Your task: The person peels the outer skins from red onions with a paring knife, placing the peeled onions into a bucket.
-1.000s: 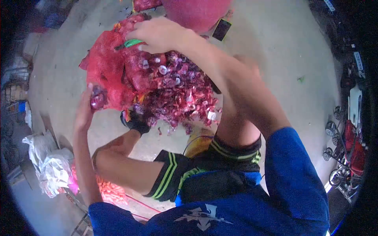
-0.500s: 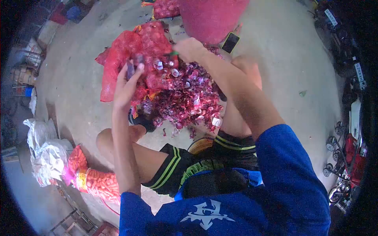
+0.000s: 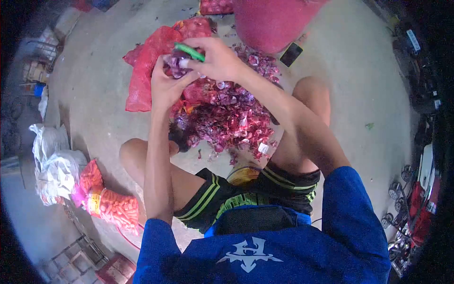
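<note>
My left hand (image 3: 166, 90) is closed around a red onion (image 3: 176, 67), partly covered by the fingers. Meeting it from the right, my right hand (image 3: 215, 59) grips a green-handled knife (image 3: 190, 52); its blade is hard to make out. The right fingers touch the onion or lie right against it. Below both hands spreads a heap of purple-red onion skins (image 3: 241, 116) on the floor. Behind the left hand lies a red mesh bag (image 3: 144, 78), with mesh-bagged onions (image 3: 194, 26) beside it.
A large pink-red sack (image 3: 269, 21) stands at the back, with a phone (image 3: 291, 54) on the floor beside it. White bags (image 3: 59, 173) and a net bag of orange-red pieces (image 3: 113, 208) lie at left. A stroller-like wheeled frame (image 3: 397, 194) stands at the right edge.
My right hand has swung left and down with the knife to meet the onion in my left hand. My left hand has shifted slightly right and up, and the whole view has shifted a little.
</note>
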{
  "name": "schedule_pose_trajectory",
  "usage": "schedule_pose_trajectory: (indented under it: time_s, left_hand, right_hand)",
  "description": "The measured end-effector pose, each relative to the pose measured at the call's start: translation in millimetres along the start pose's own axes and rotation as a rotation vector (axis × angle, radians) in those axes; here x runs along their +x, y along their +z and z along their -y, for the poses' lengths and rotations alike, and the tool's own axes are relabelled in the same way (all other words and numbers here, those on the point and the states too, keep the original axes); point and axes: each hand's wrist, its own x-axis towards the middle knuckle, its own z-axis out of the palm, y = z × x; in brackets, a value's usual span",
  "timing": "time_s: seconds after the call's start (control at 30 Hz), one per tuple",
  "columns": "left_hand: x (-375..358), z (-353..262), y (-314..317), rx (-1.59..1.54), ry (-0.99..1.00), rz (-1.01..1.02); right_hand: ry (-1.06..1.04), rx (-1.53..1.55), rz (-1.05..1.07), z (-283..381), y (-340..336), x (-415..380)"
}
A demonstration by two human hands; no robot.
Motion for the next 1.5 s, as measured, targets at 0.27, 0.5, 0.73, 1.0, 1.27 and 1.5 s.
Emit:
schedule_pose_trajectory:
  time_s: [0.27, 0.5, 0.73, 1.0, 1.27, 1.5]
  left_hand:
    - [-4, -21, 1, -0.138, -0.121, 0.187]
    - [-19, -34, -4, -0.456, -0.365, 0.177]
    - [-18, -15, -29, -1.308, -0.417, 0.003]
    - [-20, -35, -24, -0.983, -0.179, -0.088]
    - [-21, -29, -23, -0.808, -0.109, -0.113]
    - [-19, -30, -27, -0.676, -0.060, -0.118]
  right_hand:
    - [0.156, -0.068, -0.120, 8, -22, 11]
    - [0.120, -0.260, -0.179, -19, -50, 11]
    - [0.208, 0.010, 0.012, 5, -35, 1]
    - [0.076, 0.145, 0.209, 51, -38, -11]
    - [-0.032, -0.073, 0.305, 55, -45, -13]
    - [-0.155, -0.211, 0.214, 49, -39, -21]
